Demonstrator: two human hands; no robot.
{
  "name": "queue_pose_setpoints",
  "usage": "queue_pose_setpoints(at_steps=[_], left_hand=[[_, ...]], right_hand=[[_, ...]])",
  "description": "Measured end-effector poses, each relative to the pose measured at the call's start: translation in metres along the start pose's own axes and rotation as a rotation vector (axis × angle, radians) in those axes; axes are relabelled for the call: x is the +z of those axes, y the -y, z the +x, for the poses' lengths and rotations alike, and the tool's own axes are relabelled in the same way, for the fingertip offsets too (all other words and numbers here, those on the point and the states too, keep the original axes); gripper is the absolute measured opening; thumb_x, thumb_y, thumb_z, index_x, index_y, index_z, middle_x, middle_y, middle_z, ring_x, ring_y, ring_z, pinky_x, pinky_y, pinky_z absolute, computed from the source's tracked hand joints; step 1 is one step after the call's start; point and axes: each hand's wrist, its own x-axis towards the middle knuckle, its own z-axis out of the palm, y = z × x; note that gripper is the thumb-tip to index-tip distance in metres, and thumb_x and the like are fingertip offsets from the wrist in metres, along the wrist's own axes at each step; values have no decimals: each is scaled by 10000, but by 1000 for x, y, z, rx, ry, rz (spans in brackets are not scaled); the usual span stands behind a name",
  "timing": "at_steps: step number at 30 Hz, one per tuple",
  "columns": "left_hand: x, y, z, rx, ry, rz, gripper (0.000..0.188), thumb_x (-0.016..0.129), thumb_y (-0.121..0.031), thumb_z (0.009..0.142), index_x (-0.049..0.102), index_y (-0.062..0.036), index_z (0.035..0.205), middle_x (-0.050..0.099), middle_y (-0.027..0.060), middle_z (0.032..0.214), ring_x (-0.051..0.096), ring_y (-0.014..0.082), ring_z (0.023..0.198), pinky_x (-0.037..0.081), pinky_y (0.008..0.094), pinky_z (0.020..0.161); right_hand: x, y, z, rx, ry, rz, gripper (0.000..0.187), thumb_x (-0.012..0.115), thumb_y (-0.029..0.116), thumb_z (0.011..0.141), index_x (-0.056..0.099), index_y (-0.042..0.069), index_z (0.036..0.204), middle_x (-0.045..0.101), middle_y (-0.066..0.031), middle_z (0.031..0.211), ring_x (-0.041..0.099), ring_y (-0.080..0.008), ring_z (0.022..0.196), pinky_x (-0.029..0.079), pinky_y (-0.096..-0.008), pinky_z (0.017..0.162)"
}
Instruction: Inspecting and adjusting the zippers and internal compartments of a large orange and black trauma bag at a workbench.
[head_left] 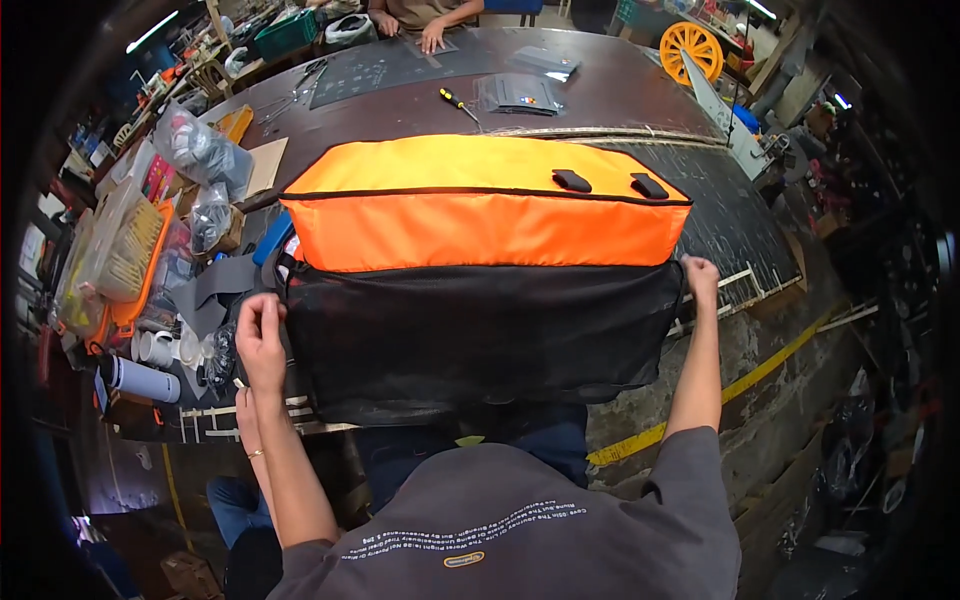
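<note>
A large fabric piece lies over the front edge of the table. Its upper part is a yellow-orange panel (450, 168) above a bright orange band (480, 232), both edged with black trim. Two short black straps (571, 181) stand on the upper panel. From the orange band a black mesh panel (480, 330) hangs toward my body. My left hand (262, 335) is closed at the mesh's left edge, fingers pinched together. On the opposite side my right hand (702, 277) pinches the mesh's upper right corner.
Another person's forearm (248, 425) shows beside my left forearm. Left are clear plastic boxes (128, 245), mugs (157, 348) and a white bottle (146, 380). Farther back lie a screwdriver (453, 98) and plastic-wrapped packs (520, 95); a co-worker's hands (432, 37) rest on a dark sheet (395, 80).
</note>
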Motion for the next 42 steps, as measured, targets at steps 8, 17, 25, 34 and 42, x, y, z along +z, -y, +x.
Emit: queue_pose_setpoints(at_steps=[8, 17, 25, 34, 42], left_hand=[[50, -27, 127, -473, 182, 432, 832, 635, -735, 1023, 758, 29, 1329, 783, 251, 1265, 742, 308, 1210, 537, 391, 1055], [128, -58, 110, 55, -43, 562, 670, 736, -435, 980, 653, 17, 1469, 761, 295, 1298, 724, 474, 1228, 560, 511, 1063], [203, -93, 108, 805, 272, 585, 704, 821, -244, 911, 597, -67, 1554, 634, 206, 1531, 537, 409, 1490, 405, 514, 1270], [260, -88, 61, 598, 492, 478, 126, 791, -195, 921, 845, -123, 1010, 734, 41, 1016, 692, 273, 1059, 458, 461, 975], [241, -67, -10, 805, 186, 398, 151, 824, -118, 879, 795, -149, 1024, 671, -8, 922, 641, 233, 923, 424, 440, 899]], right_hand=[[-28, 206, 2, 247, 383, 596, 574, 746, 732, 933, 570, 223, 733, 364, 117, 593, 242, -55, 455, 151, -264, 459], [-34, 149, -25, 269, 281, 893, 269, 672, 329, 988, 756, 75, 1009, 778, -49, 902, 740, -194, 688, 574, -344, 587], [-28, 120, -126, -53, 9, 1115, 533, 525, 86, 1025, 627, -89, 1517, 705, -198, 1462, 693, -279, 1319, 522, -395, 1156], [-57, 235, -223, -613, -308, 141, 211, 800, 174, 1011, 811, 86, 1202, 643, -57, 890, 602, -177, 726, 504, -350, 668], [-2, 308, -302, -955, -29, 56, 195, 812, 123, 905, 788, 105, 1098, 639, -106, 878, 690, -328, 822, 565, -453, 720]])
